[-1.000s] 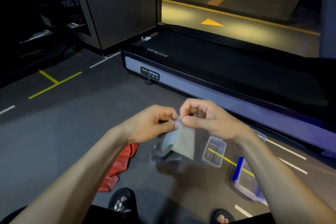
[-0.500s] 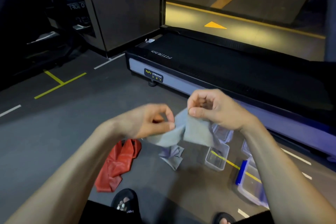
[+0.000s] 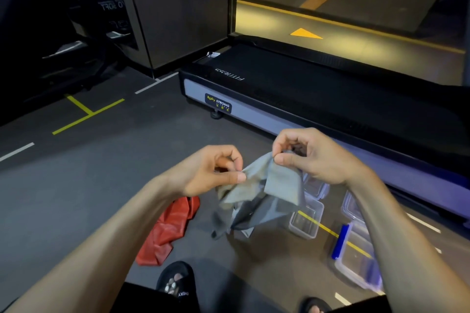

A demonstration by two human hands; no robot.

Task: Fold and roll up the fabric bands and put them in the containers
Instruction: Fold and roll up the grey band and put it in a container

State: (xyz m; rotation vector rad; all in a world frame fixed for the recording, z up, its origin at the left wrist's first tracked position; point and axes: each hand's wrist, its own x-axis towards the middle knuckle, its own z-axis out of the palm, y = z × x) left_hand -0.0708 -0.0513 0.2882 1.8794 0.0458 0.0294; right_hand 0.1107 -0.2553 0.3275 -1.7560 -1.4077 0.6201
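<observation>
Above the floor [image 3: 76, 185], the left hand [image 3: 211, 173] and right hand [image 3: 310, 157] each pinch a top corner of the grey band [image 3: 267, 193], which hangs crumpled between them. To fold it well, pull the top edge taut, let the creases drop out, then match the corners. The clear containers [image 3: 306, 223] wait just beyond, seemingly empty, and the red band [image 3: 167, 231] lies untouched

A grey fabric band [image 3: 256, 193] is hanging crumpled in mid-air, its top edge stretching between two pinch points, its loose folds drooping toward 6 o'clock. A red band [image 3: 167, 231] is lying bunched on the floor at its 8 o'clock. Clear plastic containers [image 3: 306, 221] are sitting open at 4 o'clock, one showing a blue clip [image 3: 339, 241].
</observation>
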